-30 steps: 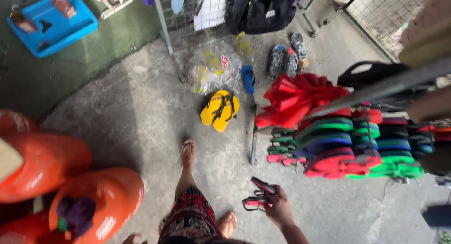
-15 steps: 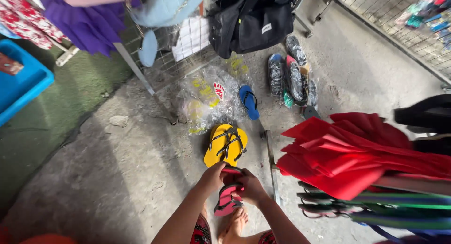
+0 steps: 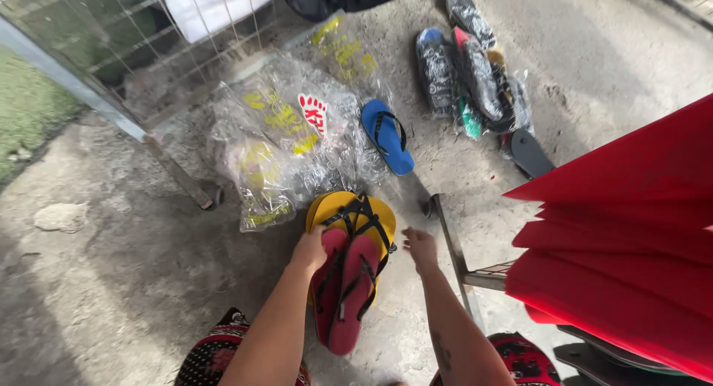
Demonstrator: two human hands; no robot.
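Under left hand (image 3: 310, 250) fingers: red flip-flops (image 3: 344, 289), gripped at top edge, overlapping yellow flip-flops (image 3: 355, 211). Right hand (image 3: 421, 246) fingers loose, holding nothing, just beside.

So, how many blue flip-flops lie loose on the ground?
1. The blue flip-flop lies alone beside the plastic bags. Others may be hidden in the wrapped pile further back.

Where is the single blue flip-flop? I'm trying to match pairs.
In the head view, the blue flip-flop lies on the concrete, upper centre, beside the clear plastic bags.
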